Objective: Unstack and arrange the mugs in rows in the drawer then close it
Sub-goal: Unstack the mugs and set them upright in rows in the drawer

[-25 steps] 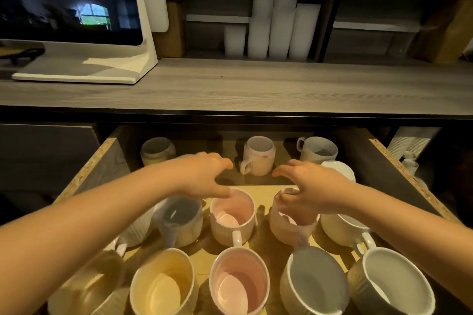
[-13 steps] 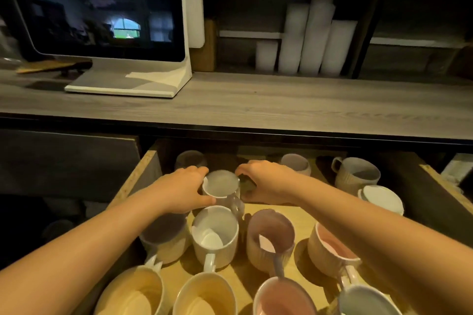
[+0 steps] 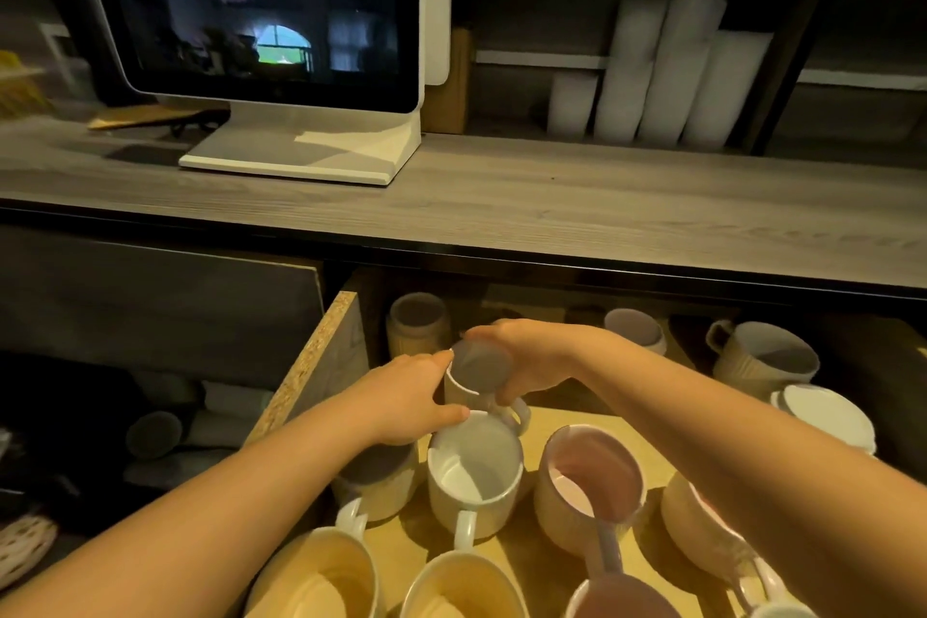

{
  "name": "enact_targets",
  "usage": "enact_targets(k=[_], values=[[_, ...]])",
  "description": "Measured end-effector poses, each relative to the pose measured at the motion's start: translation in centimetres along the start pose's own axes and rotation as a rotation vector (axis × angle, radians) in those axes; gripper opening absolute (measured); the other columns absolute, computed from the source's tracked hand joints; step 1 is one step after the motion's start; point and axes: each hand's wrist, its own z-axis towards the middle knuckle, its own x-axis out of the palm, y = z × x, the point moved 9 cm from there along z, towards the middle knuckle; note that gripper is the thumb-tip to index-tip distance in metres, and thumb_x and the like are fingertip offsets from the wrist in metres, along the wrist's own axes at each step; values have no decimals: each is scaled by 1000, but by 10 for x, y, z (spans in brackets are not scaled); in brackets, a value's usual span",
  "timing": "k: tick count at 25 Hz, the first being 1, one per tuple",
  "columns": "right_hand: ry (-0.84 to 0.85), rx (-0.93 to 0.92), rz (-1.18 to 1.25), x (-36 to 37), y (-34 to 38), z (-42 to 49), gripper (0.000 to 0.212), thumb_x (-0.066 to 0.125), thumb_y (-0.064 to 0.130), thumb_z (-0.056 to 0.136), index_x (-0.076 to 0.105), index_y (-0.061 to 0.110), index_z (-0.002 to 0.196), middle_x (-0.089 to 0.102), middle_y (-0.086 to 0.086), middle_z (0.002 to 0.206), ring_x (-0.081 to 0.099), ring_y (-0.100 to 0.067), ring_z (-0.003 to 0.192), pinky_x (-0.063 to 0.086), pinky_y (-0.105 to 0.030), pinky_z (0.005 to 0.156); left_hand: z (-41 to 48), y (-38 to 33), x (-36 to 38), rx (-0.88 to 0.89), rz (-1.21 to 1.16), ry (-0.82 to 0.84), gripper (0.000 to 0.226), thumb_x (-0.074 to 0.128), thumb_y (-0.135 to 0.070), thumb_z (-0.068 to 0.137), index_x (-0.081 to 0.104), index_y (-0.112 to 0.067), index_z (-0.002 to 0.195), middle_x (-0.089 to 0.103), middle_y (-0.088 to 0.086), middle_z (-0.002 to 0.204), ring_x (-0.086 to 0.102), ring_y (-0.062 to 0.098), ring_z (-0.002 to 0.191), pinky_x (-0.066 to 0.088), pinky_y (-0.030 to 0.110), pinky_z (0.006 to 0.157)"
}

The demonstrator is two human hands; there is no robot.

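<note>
Many mugs already stand in rows in the open drawer [image 3: 321, 356]. Both hands, left hand [image 3: 406, 404] and right hand [image 3: 536, 361], are wrapped around a white mug [image 3: 469, 379] near the back. Placing it and closing the drawer are left

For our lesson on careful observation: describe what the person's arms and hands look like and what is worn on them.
Both forearms are bare as far as the picture shows: no sleeves in view. The left hand and right hand show no gloves, watch, bracelets or rings.

The front mugs [image 3: 464, 587] are cut off below — the left hand [image 3: 401, 404] hides another mug's rim (mostly).
</note>
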Motion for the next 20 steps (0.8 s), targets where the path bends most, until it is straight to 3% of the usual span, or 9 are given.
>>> enact_targets(k=[4,8,10,13,17,20], values=[[-54,60,-57,-6,-8,-2,83,75,31,77,29,23,146,42,-5,145,43,-27,131,43,-36,102,1,2,5,7,-35,38,70,54,-38,91,16,-23,148,30,0,154,35,18,137,34,33,108],[-150,198,-110,-15,-26,-11,74,69,54,73,46,17,133,60,-5,121,59,-23,103,54,-30,81,3,7,11,-28,75,63,65,53,-39,92,24,-19,147,34,3,151,39,19,134,38,35,108],[-193,248,-111,-18,-33,-16,71,65,59,74,50,16,129,61,-6,117,59,-22,100,51,-28,76,2,8,13,-26,77,81,53,53,-38,92,40,-18,140,49,3,140,51,17,122,46,32,99],[-181,243,-40,-11,-31,-14,74,66,56,75,45,16,134,58,-7,126,58,-25,111,50,-29,81,2,8,13,8,54,92,31,55,-34,91,63,-16,116,66,3,109,63,11,92,52,23,80],[-206,246,37,-9,-29,-9,74,72,50,73,46,14,132,58,-8,122,58,-22,104,49,-25,74,4,8,15,25,8,64,20,57,-26,91,70,-12,96,65,4,84,56,9,68,47,21,65],[-268,277,110,-13,-34,-12,69,73,51,70,52,13,123,58,-5,101,57,-17,87,47,-22,62,8,11,15,10,-18,-8,19,58,-25,90,70,-11,86,61,2,74,53,9,62,46,21,61]])
